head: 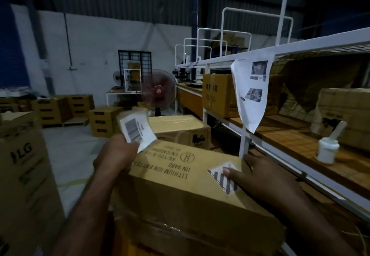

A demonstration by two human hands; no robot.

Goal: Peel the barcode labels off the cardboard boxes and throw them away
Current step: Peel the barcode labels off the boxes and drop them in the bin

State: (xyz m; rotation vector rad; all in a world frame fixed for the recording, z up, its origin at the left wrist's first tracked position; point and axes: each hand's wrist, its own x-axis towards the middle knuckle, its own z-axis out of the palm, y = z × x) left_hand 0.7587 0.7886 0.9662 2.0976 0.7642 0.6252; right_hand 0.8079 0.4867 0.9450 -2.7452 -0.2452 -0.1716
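Note:
A cardboard box (180, 191) printed with lithium battery text lies in front of me at the lower middle. My left hand (116, 155) holds a white barcode label (137, 128) lifted clear above the box's far left corner. My right hand (264, 177) rests flat on the box's right side, its thumb on a diamond-shaped striped hazard sticker (220, 177) that is stuck to the box.
A white metal shelf rack (244, 135) stands at the right with boxes, a hanging printed sheet (252, 91) and a white glue pot (328, 149). An LG box (24, 175) is at the left. Another box (180, 129), a red fan (159, 91) and stacked cartons (60, 107) lie beyond.

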